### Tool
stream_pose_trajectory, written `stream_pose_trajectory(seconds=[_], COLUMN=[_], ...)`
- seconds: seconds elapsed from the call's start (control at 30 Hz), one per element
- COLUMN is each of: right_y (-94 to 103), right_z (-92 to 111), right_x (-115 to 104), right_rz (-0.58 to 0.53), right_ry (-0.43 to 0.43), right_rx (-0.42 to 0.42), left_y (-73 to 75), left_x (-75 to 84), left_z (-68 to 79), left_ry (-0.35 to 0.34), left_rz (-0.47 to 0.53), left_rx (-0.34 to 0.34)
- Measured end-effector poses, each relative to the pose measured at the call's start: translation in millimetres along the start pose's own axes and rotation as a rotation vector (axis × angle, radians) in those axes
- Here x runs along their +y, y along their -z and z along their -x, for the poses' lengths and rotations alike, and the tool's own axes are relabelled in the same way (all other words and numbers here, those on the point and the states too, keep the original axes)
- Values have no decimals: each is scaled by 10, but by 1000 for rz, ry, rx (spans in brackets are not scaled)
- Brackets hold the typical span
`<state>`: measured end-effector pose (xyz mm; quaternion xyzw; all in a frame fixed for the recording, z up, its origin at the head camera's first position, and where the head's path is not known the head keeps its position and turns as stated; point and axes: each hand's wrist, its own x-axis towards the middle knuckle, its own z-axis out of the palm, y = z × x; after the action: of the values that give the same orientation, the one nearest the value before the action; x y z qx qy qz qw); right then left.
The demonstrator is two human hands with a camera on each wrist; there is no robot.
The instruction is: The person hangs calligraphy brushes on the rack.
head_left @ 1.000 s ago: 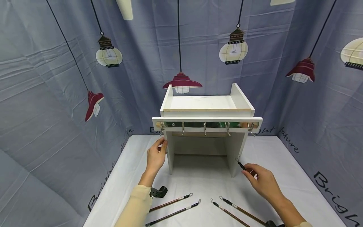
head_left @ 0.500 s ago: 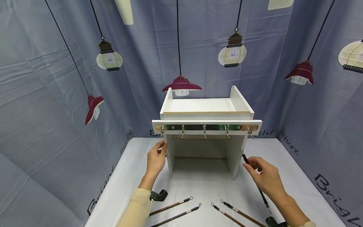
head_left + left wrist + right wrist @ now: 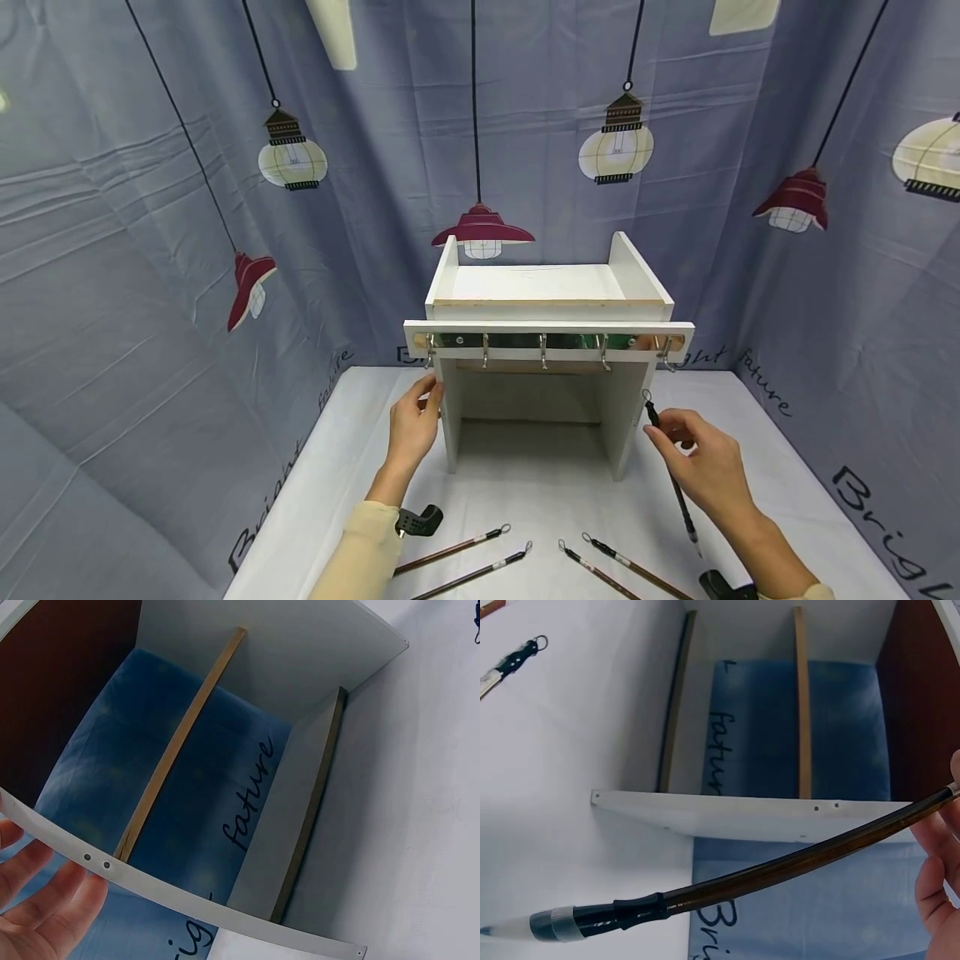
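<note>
Lightly does it: your right hand [image 3: 703, 460] pinches the slim, dark-brown, white-tipped brush [image 3: 679, 493] near its wire loop [image 3: 647, 394], tilted, just right of the white boxy rack [image 3: 550, 312]. Let it hang plumb; your left hand [image 3: 412, 425], grip slack and uncurled, touches the rack's side: brace without pushing.
</note>
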<state>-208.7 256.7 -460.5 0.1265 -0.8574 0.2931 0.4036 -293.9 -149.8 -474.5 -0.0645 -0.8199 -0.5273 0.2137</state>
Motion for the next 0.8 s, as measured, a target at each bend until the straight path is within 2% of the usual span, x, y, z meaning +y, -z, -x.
stream_pose_trajectory(seconds=[0.8], right_y=[92], right_z=[-121], right_x=[-124], right_rz=[-34], right_ry=[-60], right_rx=[82], left_y=[-9], left_x=[16], left_z=[7], left_ry=[4], left_rz=[2], left_rx=[5])
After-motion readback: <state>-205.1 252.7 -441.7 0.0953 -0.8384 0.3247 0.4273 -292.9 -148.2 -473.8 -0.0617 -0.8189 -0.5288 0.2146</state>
